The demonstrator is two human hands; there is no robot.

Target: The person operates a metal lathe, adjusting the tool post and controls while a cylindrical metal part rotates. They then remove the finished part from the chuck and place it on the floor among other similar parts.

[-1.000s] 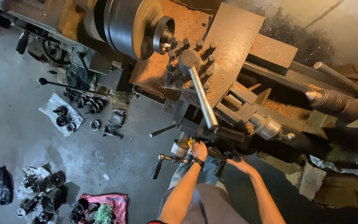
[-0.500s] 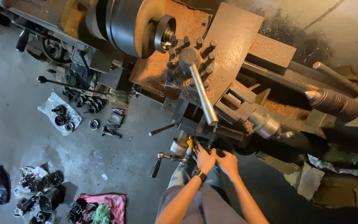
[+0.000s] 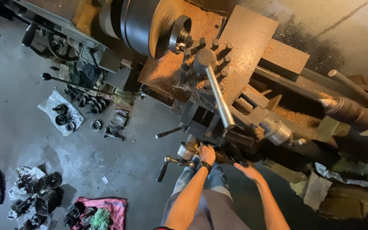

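Two bare hands work low in the frame's centre: left hand (image 3: 207,154) is wrapped around the lathe's dark handwheel (image 3: 228,158), right hand (image 3: 248,170) rests on its rim, fingers seemingly spread, blurred. Crank handle (image 3: 167,165) juts left.

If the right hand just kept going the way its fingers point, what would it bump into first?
Most likely the dark crank handle on the lathe's carriage front: the right hand reaches up and left toward it and seems almost touching. Depth is hard to judge from above.
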